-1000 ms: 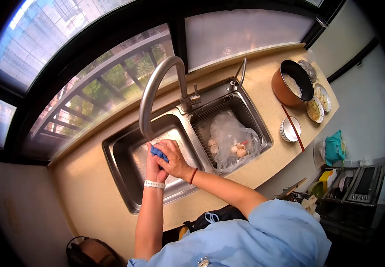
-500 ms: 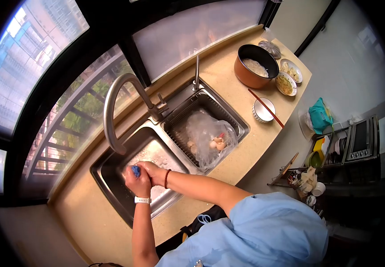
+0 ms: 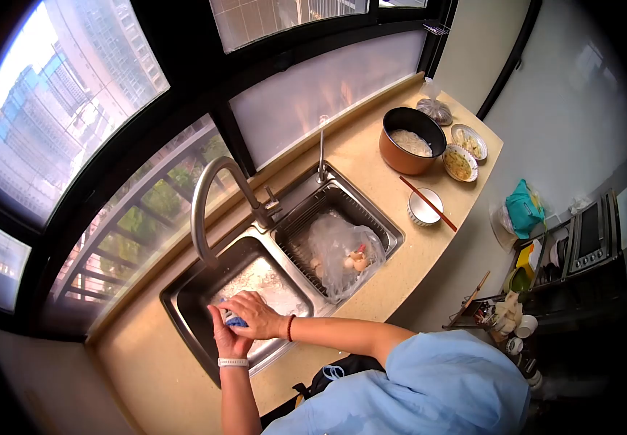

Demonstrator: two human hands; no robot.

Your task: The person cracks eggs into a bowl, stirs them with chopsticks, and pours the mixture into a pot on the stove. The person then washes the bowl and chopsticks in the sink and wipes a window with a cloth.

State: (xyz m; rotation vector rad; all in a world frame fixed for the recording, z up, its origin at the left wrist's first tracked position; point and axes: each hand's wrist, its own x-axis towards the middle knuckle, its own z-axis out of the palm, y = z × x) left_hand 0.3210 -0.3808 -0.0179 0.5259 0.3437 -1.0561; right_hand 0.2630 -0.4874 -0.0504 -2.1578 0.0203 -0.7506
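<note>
Above the left sink basin (image 3: 205, 290), my left hand (image 3: 223, 335), with a white wristband, is raised with its palm turned toward my right hand (image 3: 259, 317). A small blue crumpled thing (image 3: 236, 321) is pressed between both hands; a whitish patch shows beside it. Whether it is a cloth or a scrubber I cannot tell. My right hand, with a red beaded bracelet at the wrist, lies over it with bent fingers and hides most of it. Wet, light-coloured bits lie on the basin floor under the hands. The curved faucet (image 3: 199, 210) stands just behind.
A plastic bag with eggshells (image 3: 349, 254) lies in the right basin's rack. On the counter's right stand a brown pot (image 3: 404, 156), two plates of food (image 3: 460, 165), a tied bag (image 3: 435, 110) and a white bowl (image 3: 423, 210) with red chopsticks (image 3: 436, 210) across it.
My hands have loosened from a tight clasp. The right hand has spread over the blue thing, which shows lower between the palms. The view has tilted upward a little.
</note>
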